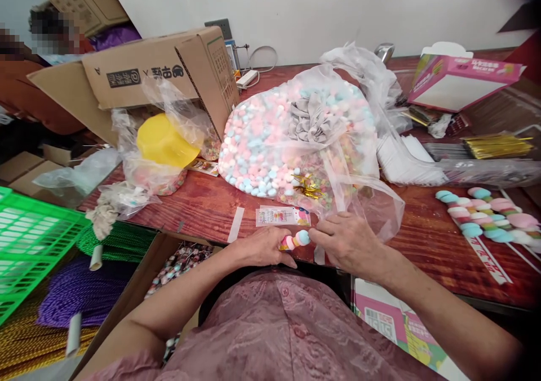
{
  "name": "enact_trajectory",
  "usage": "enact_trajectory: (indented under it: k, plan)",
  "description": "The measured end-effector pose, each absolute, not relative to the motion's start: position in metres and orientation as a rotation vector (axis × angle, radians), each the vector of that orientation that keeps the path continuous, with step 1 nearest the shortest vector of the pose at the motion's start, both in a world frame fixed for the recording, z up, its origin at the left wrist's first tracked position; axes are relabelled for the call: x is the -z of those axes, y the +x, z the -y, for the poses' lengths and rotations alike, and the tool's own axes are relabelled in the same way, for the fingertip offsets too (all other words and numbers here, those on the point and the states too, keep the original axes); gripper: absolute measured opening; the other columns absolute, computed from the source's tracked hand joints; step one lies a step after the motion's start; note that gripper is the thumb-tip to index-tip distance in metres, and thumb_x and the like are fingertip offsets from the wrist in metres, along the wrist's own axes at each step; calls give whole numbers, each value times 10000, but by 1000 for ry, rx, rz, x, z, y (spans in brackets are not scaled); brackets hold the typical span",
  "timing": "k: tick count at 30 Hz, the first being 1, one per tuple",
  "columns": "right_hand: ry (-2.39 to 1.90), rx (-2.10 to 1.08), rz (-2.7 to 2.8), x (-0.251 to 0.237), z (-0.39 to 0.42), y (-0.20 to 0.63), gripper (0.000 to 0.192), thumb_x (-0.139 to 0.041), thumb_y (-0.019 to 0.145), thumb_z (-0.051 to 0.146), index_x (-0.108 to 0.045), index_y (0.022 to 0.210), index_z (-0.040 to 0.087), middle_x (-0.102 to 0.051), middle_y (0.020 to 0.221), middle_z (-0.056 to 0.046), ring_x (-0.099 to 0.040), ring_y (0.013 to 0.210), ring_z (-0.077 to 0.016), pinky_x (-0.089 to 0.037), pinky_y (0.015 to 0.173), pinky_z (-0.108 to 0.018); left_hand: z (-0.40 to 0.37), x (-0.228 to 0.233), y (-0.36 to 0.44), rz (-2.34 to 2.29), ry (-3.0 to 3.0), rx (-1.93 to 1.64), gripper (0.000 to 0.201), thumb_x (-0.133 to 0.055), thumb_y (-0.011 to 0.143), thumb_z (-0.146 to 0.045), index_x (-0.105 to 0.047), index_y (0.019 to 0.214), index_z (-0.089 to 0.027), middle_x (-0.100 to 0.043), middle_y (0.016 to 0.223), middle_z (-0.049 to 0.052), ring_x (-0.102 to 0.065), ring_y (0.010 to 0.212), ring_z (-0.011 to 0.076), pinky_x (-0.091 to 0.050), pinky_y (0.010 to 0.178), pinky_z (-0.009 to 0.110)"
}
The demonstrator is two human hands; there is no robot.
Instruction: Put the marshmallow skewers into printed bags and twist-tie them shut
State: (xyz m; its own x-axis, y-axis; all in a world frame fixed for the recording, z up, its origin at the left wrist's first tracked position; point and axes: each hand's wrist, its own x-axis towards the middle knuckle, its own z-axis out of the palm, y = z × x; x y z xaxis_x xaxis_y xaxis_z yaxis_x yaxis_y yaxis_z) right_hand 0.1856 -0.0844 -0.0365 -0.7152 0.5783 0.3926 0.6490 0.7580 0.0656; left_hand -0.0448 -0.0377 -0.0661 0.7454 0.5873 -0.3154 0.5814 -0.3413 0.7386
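Observation:
My left hand (264, 248) is closed around a short candy skewer (293, 240) with pink, yellow and white pieces and a blue one at its end. My right hand (344, 240) is pinched right beside that blue end; what its fingers hold is hidden. Just beyond my hands lies a printed clear wrapper (279, 216), with a white strip (235, 225) to its left. A big clear bag of pastel marshmallows (253, 144) spreads behind them, with a smaller bag of colourful candies (325, 198) on its near side.
Finished marshmallow skewers (486, 215) lie at the right. White sleeves (408, 158) and gold twist ties (499, 146) are behind them. A cardboard box (156, 71) and a yellow bowl (167, 140) stand at the left, above a green basket (38, 246). People are at the far left.

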Motion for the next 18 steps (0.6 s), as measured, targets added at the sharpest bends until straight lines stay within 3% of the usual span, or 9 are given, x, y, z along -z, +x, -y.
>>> enact_trajectory:
  k: [5,10,14,18]
  plan:
    - [-852,289,2691,24,70,192,142,-517,880,87,-615,835,179,-630,778,-27,-471,706,-167,-260,653,-323,37,58,-39,-681,1617,48,424,-816,643,-449,-516,771,-178,-493,649,-68,-469,566,101,-371,543,228]
    - [-873,115,2712,20,73,186,177,-503,848,75,-598,737,175,-599,695,-19,-471,646,-147,-233,598,-319,37,59,-33,-662,1377,109,470,-835,611,-451,-460,740,-198,-477,529,-85,-444,441,86,-310,429,205]
    - [-1020,-11,2772,17,80,185,164,-506,776,62,-615,720,171,-603,658,-20,-481,593,-131,-210,574,-319,33,58,-34,-728,1408,17,484,-865,566,-405,-543,848,-181,-513,657,-72,-463,552,84,-369,514,208]
    - [-1282,-81,2835,8,86,186,155,-513,789,81,-623,726,170,-640,651,-34,-486,526,-131,-178,544,-323,31,55,-37,-694,1628,-10,340,-786,706,-375,-609,901,-159,-531,773,-44,-465,696,97,-371,623,208]
